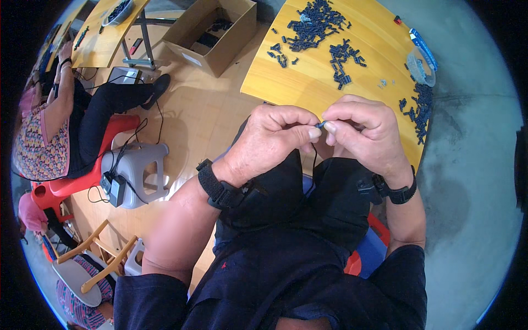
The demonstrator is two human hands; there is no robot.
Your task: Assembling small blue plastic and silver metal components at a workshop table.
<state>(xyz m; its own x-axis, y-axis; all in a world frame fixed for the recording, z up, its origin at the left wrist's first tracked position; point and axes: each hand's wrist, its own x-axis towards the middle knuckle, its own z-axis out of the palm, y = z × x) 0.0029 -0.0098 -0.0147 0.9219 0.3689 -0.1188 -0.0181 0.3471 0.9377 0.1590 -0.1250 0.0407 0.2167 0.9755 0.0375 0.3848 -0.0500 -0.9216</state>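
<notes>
Over my lap, my left hand (269, 140) and my right hand (366, 132) meet fingertip to fingertip. Both pinch one small dark piece (320, 125) between thumbs and forefingers; most of it is covered, so its kind does not show. A thin dark cord (314, 159) hangs just below the fingers, and I cannot tell whether it joins the piece. Beyond my hands is a yellow wooden table (261, 71). On it lie a large heap of small black parts (311, 30), a smaller cluster of black parts (342, 58) and more black parts (422, 107) along the right edge.
A clear plastic tub (419, 69) and a blue-and-white packet (422, 48) sit at the table's right edge. Left of the table, an open cardboard box (217, 55) stands on the floor. A grey stool (143, 170) carries cables; beside it sits another person (44, 146).
</notes>
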